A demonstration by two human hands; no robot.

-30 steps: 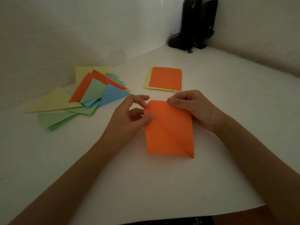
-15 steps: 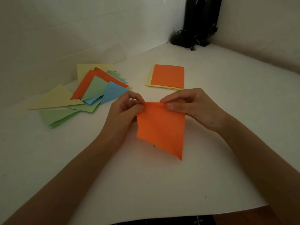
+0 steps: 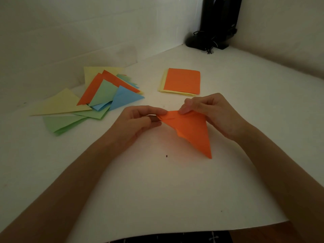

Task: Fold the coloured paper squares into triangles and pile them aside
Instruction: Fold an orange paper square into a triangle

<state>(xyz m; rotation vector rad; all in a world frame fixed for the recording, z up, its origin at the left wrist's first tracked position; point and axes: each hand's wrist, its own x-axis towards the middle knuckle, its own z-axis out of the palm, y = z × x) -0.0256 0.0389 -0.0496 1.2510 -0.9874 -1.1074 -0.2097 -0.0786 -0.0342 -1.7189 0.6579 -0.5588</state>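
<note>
Pinching the orange sheet (image 3: pixel 191 130) at its far edge, both hands hold it lifted off the white table (image 3: pixel 157 190), near the middle of the scene. The left hand (image 3: pixel 138 123) has its thumb and curled fingers closed on the sheet's left corner. The right hand (image 3: pixel 213 113) grips the far edge just to the right of that, fingertips pressed down on the paper and the rest of the hand behind it. The sheet hangs doubled over in a rough triangle, its long point aimed toward the near right. The layers near the left corner look bunched and not quite matched.

By my reading, the step in hand is the diagonal fold itself: the halves are brought together, but the crease does not look pressed flat yet. The next move likely calls for squaring the two corners under the left fingers, laying the paper down on the table and running a finger along the folded edge to sharpen it. After that it belongs on the pile of folded triangles (image 3: pixel 98 99), which lies at the far left in yellow, green, blue and orange.

A stack of flat squares (image 3: pixel 182 81), orange on top with yellow beneath, sits just beyond the hands, so more folding is to come. A black device (image 3: pixel 217 23) stands in the far corner.
</note>
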